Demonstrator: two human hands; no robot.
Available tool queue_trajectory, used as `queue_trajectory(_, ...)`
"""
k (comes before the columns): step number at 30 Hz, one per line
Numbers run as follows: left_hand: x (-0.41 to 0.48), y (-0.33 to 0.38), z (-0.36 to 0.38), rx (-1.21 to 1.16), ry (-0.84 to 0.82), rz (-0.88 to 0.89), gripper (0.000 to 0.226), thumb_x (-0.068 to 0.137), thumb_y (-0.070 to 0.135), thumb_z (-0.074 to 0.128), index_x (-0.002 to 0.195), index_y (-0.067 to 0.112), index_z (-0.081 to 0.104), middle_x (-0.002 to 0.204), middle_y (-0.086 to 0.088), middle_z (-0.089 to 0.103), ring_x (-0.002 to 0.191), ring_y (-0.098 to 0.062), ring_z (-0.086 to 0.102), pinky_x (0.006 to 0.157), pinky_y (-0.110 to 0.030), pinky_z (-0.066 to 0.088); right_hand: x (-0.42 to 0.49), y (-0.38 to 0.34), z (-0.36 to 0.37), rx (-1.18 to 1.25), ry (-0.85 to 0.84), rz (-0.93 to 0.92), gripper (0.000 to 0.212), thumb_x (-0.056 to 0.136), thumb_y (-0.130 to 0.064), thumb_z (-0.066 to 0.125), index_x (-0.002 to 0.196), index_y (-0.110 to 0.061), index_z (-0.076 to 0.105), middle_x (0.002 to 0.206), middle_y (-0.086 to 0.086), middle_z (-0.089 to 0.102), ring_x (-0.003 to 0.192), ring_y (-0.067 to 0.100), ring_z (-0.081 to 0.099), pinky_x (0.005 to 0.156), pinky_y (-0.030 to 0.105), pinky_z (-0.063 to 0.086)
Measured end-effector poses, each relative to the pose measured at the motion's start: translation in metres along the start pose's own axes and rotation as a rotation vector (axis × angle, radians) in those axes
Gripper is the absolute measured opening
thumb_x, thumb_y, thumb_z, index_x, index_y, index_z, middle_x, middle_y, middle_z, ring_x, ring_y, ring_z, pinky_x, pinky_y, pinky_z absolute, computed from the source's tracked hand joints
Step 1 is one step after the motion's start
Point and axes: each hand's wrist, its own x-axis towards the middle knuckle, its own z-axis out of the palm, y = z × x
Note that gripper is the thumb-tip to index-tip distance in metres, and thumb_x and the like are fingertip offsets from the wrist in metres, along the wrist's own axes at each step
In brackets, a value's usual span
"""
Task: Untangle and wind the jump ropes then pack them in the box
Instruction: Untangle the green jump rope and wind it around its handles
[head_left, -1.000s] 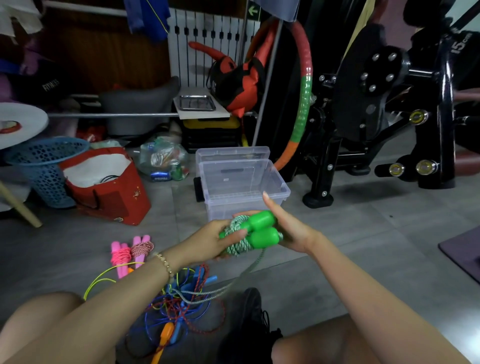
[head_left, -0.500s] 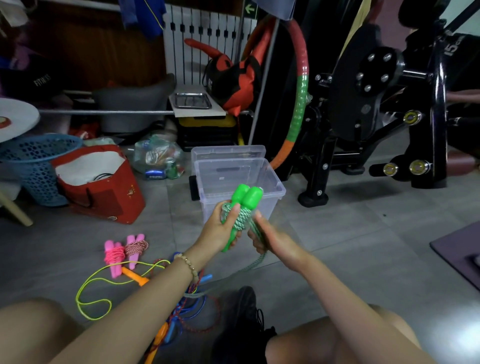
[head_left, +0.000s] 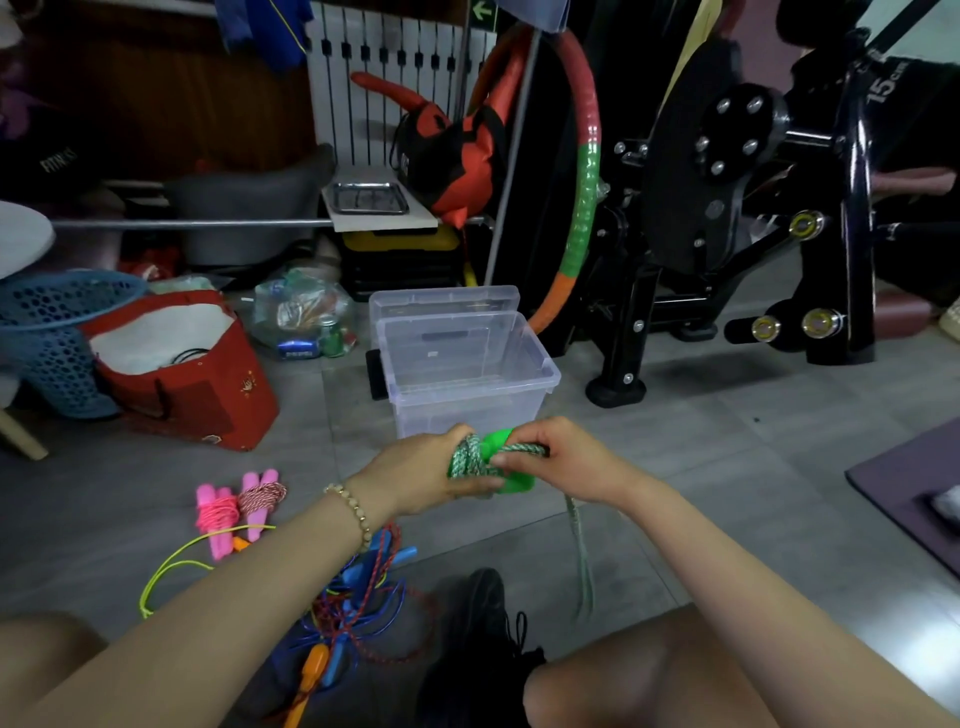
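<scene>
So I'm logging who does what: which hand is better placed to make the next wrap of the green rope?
Right. The right hand already pinches the free green rope strand crossing the green handles, its tail hanging below, while the left hand clamps the wound bundle.

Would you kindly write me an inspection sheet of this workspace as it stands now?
Surface: grey tiled floor, person seated on it.
Job's things: green-handled jump rope partly wound, its tail hanging loose; clear plastic box open and empty, lid behind it; two wound pink-handled ropes; tangled blue, red and yellow ropes.
Clutter: red bag, blue basket, plastic bag of bottles.
Grippers: left hand holds the bundle; right hand pinches the cord.
Cables: nothing seen.
Surroundings: hula hoop, black gym machine.
</scene>
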Motion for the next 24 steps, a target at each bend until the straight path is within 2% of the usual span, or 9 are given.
queue_trajectory(3, 0.001, 0.009, -0.004, 0.104, -0.022, 0.063, 0.052, 0.081, 0.071, 0.046, 0.112, 0.03, 0.046, 0.101, 0.001, 0.065, 0.083, -0.017, 0.056, 0.058, -0.028, 0.033, 0.008, -0.004, -0.003, 0.028, 0.008, -0.02, 0.019, 0.081, -0.02, 0.073, 0.064, -0.019, 0.062, 0.052, -0.014, 0.055, 0.051, -0.001, 0.047, 0.054, 0.013, 0.034)
queue_trajectory(6, 0.002, 0.009, -0.004, 0.086, -0.043, 0.1, 0.049, 0.083, 0.071, 0.043, 0.115, 0.034, 0.049, 0.091, 0.004, 0.061, 0.078, -0.014, 0.053, 0.055, -0.024, 0.032, 0.012, -0.001, -0.012, 0.119, 0.029, -0.009, 0.02, 0.073, -0.015, 0.08, 0.068, -0.013, 0.061, 0.048, -0.017, 0.054, 0.046, -0.002, 0.046, 0.051, 0.008, 0.032)
queue_trajectory(9, 0.007, 0.001, 0.004, -0.168, -0.085, 0.167, 0.061, 0.076, 0.082, 0.041, 0.123, 0.044, 0.048, 0.105, 0.009, 0.065, 0.093, -0.014, 0.062, 0.08, -0.031, 0.049, 0.01, 0.006, -0.013, 0.279, 0.01, 0.074, 0.024, 0.074, -0.019, 0.079, 0.07, -0.013, 0.057, 0.048, -0.014, 0.05, 0.046, 0.001, 0.04, 0.05, 0.013, 0.033)
queue_trajectory(11, 0.007, -0.002, 0.009, -0.298, -0.103, 0.192, 0.058, 0.073, 0.086, 0.04, 0.113, 0.045, 0.053, 0.105, 0.005, 0.069, 0.092, -0.018, 0.068, 0.087, -0.038, 0.051, 0.011, 0.007, -0.009, 0.414, -0.017, 0.125, 0.023, 0.077, -0.03, 0.076, 0.068, -0.018, 0.06, 0.059, -0.003, 0.053, 0.053, 0.006, 0.045, 0.054, 0.018, 0.036)
queue_trajectory(14, 0.001, 0.0, 0.006, -0.444, -0.129, 0.194, 0.041, 0.076, 0.08, 0.045, 0.095, 0.046, 0.059, 0.091, -0.002, 0.07, 0.081, -0.026, 0.069, 0.079, -0.044, 0.054, 0.009, 0.005, -0.003, 0.533, -0.045, 0.248, 0.048, 0.087, -0.058, 0.047, 0.074, -0.015, 0.064, 0.066, -0.002, 0.06, 0.059, 0.007, 0.052, 0.057, 0.017, 0.042)
queue_trajectory(17, -0.005, -0.001, 0.007, -0.559, -0.076, 0.192, 0.066, 0.073, 0.083, 0.042, 0.097, 0.025, 0.065, 0.085, -0.013, 0.07, 0.074, -0.021, 0.066, 0.074, -0.037, 0.053, 0.003, 0.008, 0.002, 0.836, -0.124, 0.349, 0.077, 0.088, -0.067, 0.019, 0.092, -0.01, 0.07, 0.083, 0.009, 0.071, 0.071, 0.015, 0.065, 0.064, 0.024, 0.052)
queue_trajectory(19, -0.008, 0.0, 0.006, -0.627, -0.052, 0.15, 0.078, 0.077, 0.079, 0.042, 0.095, 0.007, 0.063, 0.075, -0.011, 0.069, 0.062, -0.016, 0.064, 0.064, -0.031, 0.052, 0.002, 0.01, 0.008, 0.908, -0.114, 0.345, 0.09, 0.083, -0.074, 0.013, 0.108, -0.007, 0.068, 0.106, 0.016, 0.068, 0.094, 0.022, 0.065, 0.077, 0.03, 0.054)
queue_trajectory(22, -0.008, 0.004, 0.01, -0.868, -0.017, 0.036, 0.048, 0.091, 0.055, 0.046, 0.087, 0.009, 0.055, 0.049, 0.003, 0.059, 0.037, -0.006, 0.052, 0.04, -0.017, 0.042, 0.005, 0.017, 0.021, 0.982, -0.066, 0.314, 0.098, 0.081, -0.08, 0.009, 0.123, -0.009, 0.061, 0.126, 0.013, 0.061, 0.109, 0.023, 0.054, 0.092, 0.031, 0.04)
queue_trajectory(24, -0.006, 0.006, 0.016, -1.001, 0.026, -0.024, 0.042, 0.092, 0.051, 0.047, 0.093, 0.009, 0.049, 0.048, 0.002, 0.057, 0.035, -0.008, 0.049, 0.037, -0.018, 0.039, 0.008, 0.02, 0.027, 0.962, -0.03, 0.289, 0.097, 0.078, -0.084, 0.01, 0.122, -0.014, 0.062, 0.124, 0.012, 0.06, 0.1, 0.023, 0.045, 0.083, 0.034, 0.033)
